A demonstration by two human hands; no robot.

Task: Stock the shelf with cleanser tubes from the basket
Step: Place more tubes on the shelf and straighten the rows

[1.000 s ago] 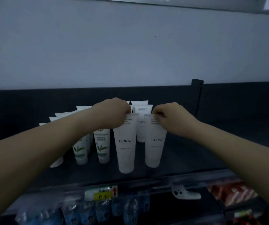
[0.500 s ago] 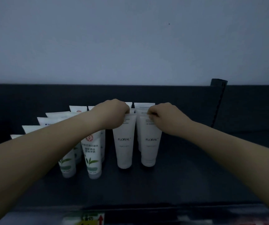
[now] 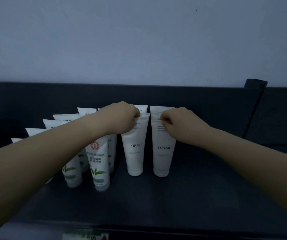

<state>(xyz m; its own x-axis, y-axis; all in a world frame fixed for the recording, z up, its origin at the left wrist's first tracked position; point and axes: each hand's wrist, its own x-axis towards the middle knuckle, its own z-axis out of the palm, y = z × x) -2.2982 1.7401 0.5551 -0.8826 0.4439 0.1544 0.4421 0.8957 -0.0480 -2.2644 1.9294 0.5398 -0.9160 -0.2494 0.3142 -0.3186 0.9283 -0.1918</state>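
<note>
Head view, left hand (image 3: 120, 118): the fingers are curled over the crimped top edge of the left FLORAL tube (image 3: 135, 149) and grip it. A hold this high probably steadies the tube upright on its cap.
Head view, right hand (image 3: 182, 124): the fingertips pinch the crimped top of the right FLORAL tube (image 3: 162, 153), probably for the same reason.
FLORAL pair: both tubes stand cap-down on the dark shelf (image 3: 182, 196), side by side with a narrow gap. Their labels face forward, so the brand reads from the front.
Rear FLORAL tubes (image 3: 161, 109): white tops show just behind the held pair, which suggests two rows being filled from the back forward.
Green-leaf tubes (image 3: 100, 163): these stand in ranks to the left, partly hidden by the left forearm, apparently grouped as a separate product block.
Shelf post (image 3: 255, 101): a dark upright at the far right, well apart from the tubes.
Basket: not in view.
Stage, as judged: both tubes appear to be set down, and neither hand has yet let go.
</note>
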